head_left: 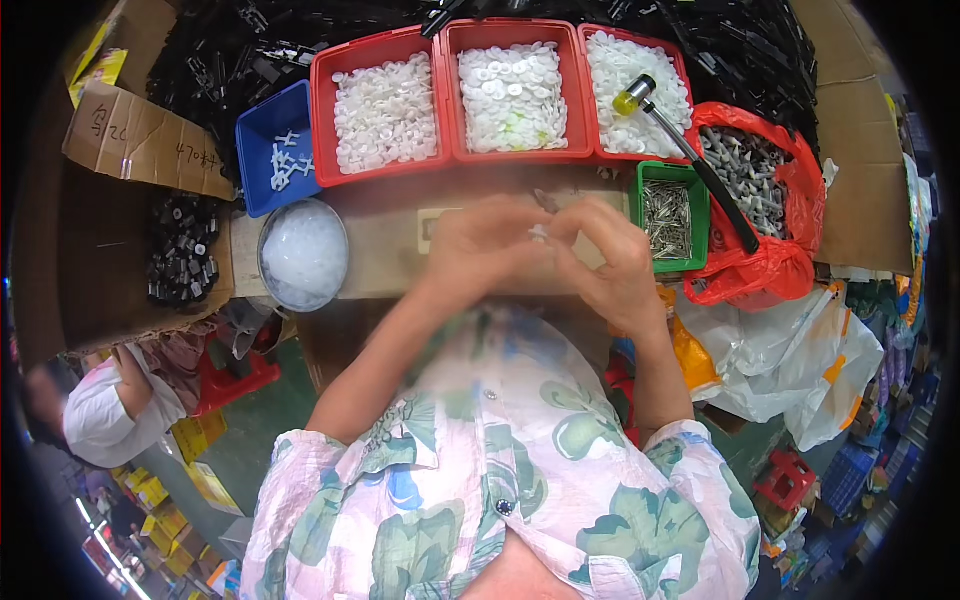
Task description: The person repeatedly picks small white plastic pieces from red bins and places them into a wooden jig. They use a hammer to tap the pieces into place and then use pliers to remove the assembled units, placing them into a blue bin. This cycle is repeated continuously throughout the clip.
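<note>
Both hands meet over the middle of the bench. My right hand point(607, 257) is closed, its thumb and fingertips pinching a small white plastic piece point(540, 232). My left hand point(487, 243) is curled up against it, slightly blurred, and whatever its fingers hold is hidden. Just beyond the fingertips a small dark pointed thing point(546, 200) shows; I cannot tell whether it is held. Ahead stand red bins point(447, 150) filled with small white round plastic parts. Close to my right hand is a green tray point(697, 212) of metal nails.
A hammer point(705, 172) lies across the right red bin and a red bag point(800, 240) of grey pointed parts. To the left are a round bowl point(303, 255), a blue bin point(258, 152) with white pieces, and a cardboard box point(85, 250) with black parts. Another person point(110, 415) sits at far left.
</note>
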{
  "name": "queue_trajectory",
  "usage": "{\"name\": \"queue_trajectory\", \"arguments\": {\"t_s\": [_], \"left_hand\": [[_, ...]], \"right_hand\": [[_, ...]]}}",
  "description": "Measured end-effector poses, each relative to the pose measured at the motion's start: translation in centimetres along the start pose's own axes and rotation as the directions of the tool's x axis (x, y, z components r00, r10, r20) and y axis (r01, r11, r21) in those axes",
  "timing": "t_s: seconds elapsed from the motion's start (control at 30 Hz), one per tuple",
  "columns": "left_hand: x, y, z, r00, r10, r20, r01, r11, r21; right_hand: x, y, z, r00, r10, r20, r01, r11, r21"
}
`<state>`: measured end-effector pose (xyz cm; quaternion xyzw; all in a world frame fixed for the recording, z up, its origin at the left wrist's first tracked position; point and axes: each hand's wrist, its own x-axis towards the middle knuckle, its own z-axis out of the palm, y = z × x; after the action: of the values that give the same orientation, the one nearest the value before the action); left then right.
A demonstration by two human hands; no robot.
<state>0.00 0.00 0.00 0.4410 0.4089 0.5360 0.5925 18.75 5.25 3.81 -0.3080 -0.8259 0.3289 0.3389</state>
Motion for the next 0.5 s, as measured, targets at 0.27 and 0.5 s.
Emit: {"name": "queue_trajectory", "arguments": {"t_s": [0.27, 0.5], "left_hand": [[-0.5, -0.3, -0.6, 0.994, 0.068, -0.082, -0.068, 0.998, 0.000], [-2.8, 0.3, -2.6, 0.915, 0.390, -0.102, -0.231, 0.714, 0.661]], "right_hand": [[0.2, -0.8, 2.3, 0.992, 0.046, -0.113, -0.039, 0.997, 0.063], [1.1, 0.4, 3.2, 0.984, -0.043, 0.172, 0.079, 0.975, -0.210]]}}
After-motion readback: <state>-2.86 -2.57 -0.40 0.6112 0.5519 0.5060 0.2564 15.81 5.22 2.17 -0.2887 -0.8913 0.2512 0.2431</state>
